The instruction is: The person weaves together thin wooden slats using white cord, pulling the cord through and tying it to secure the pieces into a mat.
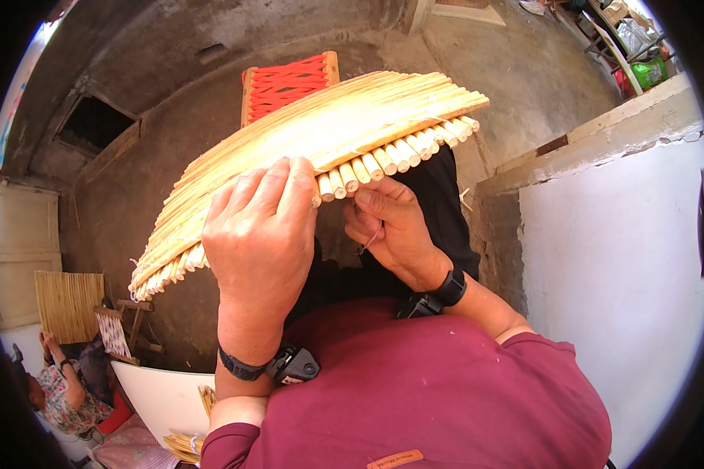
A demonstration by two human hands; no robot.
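Note:
A curved mat of pale yellow stalks spans the space in front of me, its row of cut round ends facing my body. A long strip runs across the stalks near that edge. My left hand grips the near edge, fingers together on top and the thumb hidden. Just right of it, below the stalk ends, my right hand is closed in a pinch. A thin thread hangs from its fingers. The pinched tip is partly hidden by the mat's edge.
Beyond the mat stands a wooden stool with red woven webbing. At lower left a person sits handling another stalk mat. Loose stalks lie near a white board. A white wall rises at right.

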